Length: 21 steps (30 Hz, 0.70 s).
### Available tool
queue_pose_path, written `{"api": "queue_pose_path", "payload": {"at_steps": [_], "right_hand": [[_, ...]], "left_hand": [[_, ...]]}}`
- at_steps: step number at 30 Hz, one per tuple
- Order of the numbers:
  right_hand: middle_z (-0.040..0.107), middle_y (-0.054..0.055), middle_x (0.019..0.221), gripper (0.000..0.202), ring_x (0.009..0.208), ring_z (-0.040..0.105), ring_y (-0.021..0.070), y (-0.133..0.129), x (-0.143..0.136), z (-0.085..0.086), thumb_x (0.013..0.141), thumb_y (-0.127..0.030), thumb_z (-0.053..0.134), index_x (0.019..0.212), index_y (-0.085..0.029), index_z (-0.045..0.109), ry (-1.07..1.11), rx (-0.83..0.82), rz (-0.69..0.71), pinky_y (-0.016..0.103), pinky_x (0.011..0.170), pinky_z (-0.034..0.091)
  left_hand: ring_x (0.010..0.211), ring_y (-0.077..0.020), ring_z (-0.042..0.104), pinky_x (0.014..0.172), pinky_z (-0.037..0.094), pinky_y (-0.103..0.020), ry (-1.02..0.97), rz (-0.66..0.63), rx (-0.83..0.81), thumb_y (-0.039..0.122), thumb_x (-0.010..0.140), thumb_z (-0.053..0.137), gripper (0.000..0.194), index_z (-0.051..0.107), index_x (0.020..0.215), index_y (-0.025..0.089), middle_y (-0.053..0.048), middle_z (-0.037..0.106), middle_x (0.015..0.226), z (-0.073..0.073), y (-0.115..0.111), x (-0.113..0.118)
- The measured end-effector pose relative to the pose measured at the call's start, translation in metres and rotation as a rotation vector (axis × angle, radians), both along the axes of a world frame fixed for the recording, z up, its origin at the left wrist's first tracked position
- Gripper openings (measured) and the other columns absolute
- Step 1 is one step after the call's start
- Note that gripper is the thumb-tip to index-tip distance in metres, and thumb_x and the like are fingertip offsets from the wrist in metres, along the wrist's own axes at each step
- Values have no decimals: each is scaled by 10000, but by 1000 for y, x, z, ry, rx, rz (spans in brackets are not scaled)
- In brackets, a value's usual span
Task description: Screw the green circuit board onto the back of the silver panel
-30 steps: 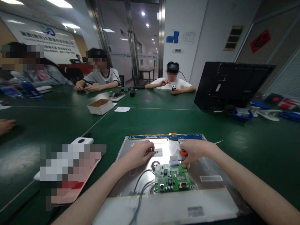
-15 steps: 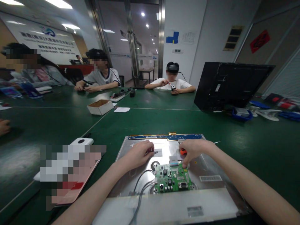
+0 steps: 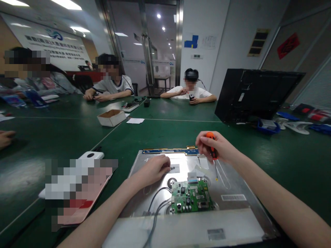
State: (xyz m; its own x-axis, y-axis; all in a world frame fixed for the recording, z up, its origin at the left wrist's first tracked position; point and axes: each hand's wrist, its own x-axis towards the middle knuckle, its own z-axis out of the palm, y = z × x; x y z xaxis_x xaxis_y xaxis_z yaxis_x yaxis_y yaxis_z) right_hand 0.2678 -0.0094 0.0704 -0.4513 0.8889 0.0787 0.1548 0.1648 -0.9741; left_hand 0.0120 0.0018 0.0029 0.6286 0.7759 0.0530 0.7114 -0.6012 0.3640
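In my right hand (image 3: 210, 146) is an orange and black screwdriver (image 3: 212, 142), its thin shaft pointing down over a metal display panel (image 3: 232, 187). The tip is near a small yellow spot on the metal; whether they touch I cannot tell. A green circuit board (image 3: 191, 196) sits on the panel, with a flat ribbon cable (image 3: 192, 176) at its top edge and dark cables (image 3: 156, 215) at its left. My left hand (image 3: 158, 167) rests on the panel, fingers curled together beside a few tiny dark pieces (image 3: 172, 168); what it holds is hidden.
Left of the panel lie a white device (image 3: 90, 156) and a pink flat item (image 3: 88, 210), partly blurred out. Farther off are an open white box (image 3: 111, 118), a black monitor (image 3: 256, 96) and a blue tray (image 3: 269, 126). Several people sit across the green table (image 3: 165, 134).
My right hand has lifted off the circuit board and moved up and right, bringing the screwdriver upright into view. My left hand has stayed in place.
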Motion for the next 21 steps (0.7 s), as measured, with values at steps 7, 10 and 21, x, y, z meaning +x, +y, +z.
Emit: {"api": "queue_pose_path", "payload": {"at_steps": [7, 10, 21], "right_hand": [[452, -50, 419, 583, 340, 394, 83, 19, -23, -48, 788, -711, 405, 684, -171, 601, 296, -209, -102, 199, 352, 310], [370, -78, 370, 577, 295, 263, 64, 21, -26, -66, 779, -705, 439, 653, -167, 604, 342, -287, -108, 194, 309, 197], [415, -68, 369, 572, 292, 294, 62, 19, -32, -90, 731, -706, 539, 674, -145, 635, 428, -379, -71, 191, 305, 173]], "left_hand": [[679, -190, 571, 613, 385, -265, 16, 21, -25, 244, 860, 577, 99, 606, 802, 169, -37, 641, 769, 2, 2, 0], [658, -183, 569, 600, 373, -259, 13, 20, -50, 261, 861, 588, 127, 621, 783, 166, -28, 638, 737, 4, 3, -1], [579, -121, 502, 551, 355, -220, -224, -52, -427, 235, 786, 635, 83, 617, 762, 158, 35, 568, 639, 8, -4, 1]]}}
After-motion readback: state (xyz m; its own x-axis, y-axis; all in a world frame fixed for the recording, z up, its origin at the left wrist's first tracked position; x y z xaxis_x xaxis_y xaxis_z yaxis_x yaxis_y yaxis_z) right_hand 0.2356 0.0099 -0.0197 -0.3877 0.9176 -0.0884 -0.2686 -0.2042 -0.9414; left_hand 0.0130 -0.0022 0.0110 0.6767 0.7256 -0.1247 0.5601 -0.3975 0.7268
